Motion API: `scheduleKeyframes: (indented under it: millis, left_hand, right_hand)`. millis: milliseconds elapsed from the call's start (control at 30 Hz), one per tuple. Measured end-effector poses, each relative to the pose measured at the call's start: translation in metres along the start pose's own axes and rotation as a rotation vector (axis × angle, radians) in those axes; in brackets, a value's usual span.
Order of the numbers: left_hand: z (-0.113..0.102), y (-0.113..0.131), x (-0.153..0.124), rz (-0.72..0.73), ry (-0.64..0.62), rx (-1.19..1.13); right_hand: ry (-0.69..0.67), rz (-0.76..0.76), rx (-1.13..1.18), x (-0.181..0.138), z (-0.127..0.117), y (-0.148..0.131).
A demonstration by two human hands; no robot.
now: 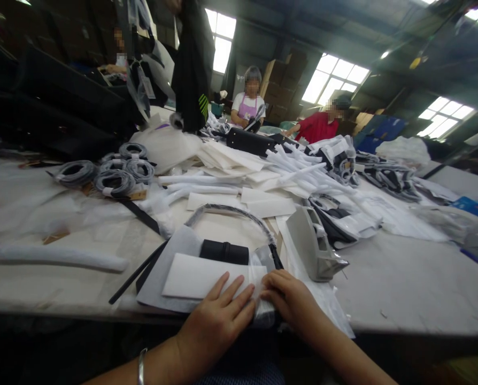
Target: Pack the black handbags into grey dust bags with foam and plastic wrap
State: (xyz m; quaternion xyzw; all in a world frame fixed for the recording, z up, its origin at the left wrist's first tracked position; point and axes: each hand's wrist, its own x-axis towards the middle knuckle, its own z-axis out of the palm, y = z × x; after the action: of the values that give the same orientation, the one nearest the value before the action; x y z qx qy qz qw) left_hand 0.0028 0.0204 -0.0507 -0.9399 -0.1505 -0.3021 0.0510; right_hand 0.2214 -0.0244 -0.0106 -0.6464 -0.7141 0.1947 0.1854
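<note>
A dark handbag lies flat at the table's front edge, mostly covered by a sheet of pale tissue paper (154, 286). Its wrapped handle (239, 208) arches away from me. On the paper rests a white foam sheet (194, 275), with the black flap strap (224, 251) showing just beyond it. My left hand (218, 315) presses flat on the foam, fingers spread. At the foam's right end, my right hand (285, 294) has its fingers curled together on clear plastic film (259, 259); the fingertips are partly hidden.
A grey tape dispenser (313, 243) stands right of the bag. Several coiled wrapped straps (114, 182) sit at the left, near a long white roll (54, 256). White foam sheets (231, 155) and rolls pile up behind. Two people (249, 104) work across the table, another farther left.
</note>
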Motion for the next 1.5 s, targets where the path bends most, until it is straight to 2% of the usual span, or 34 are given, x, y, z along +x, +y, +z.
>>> scheduleKeyframes:
  millis: [400, 600, 833, 900, 1000, 1100, 1167, 1233, 1300, 1433, 1500]
  left_hand:
    - [-0.007, -0.002, 0.003, 0.011, 0.046, -0.096]
    - [-0.014, -0.004, 0.004, 0.109, -0.133, -0.034]
    - [-0.013, -0.004, 0.006, 0.049, -0.229, -0.092]
    - [-0.012, -0.003, 0.006, 0.028, -0.264, -0.121]
    - [-0.010, -0.003, 0.005, 0.032, -0.256, -0.144]
    - [-0.010, -0.004, 0.003, 0.035, -0.223, -0.130]
    - [-0.009, -0.005, 0.002, 0.036, -0.212, -0.103]
    - [-0.004, -0.007, 0.000, 0.059, -0.196, -0.070]
    - [0.005, -0.010, -0.004, 0.099, -0.123, -0.035]
    - [0.031, -0.013, -0.013, 0.125, 0.067, -0.013]
    - [0.039, -0.013, -0.017, 0.116, 0.087, -0.018]
  right_hand:
    - [-0.036, 0.129, 0.181, 0.014, -0.002, 0.005]
    - [-0.028, 0.124, 0.288, 0.018, 0.002, 0.011]
    - [0.099, 0.116, 0.288, 0.018, 0.008, 0.012]
    - [0.174, 0.125, 0.262, 0.013, -0.001, 0.012]
    - [0.344, 0.192, 0.215, -0.001, -0.033, 0.024]
    - [0.595, 0.345, 0.137, -0.015, -0.079, 0.054]
    - [0.703, 0.439, 0.088, -0.021, -0.105, 0.078]
    - [0.705, 0.523, 0.090, -0.022, -0.120, 0.099]
    - [0.637, 0.592, 0.149, -0.018, -0.123, 0.113]
    - [0.506, 0.679, 0.346, -0.005, -0.112, 0.123]
    - [0.473, 0.732, 0.461, 0.002, -0.107, 0.123]
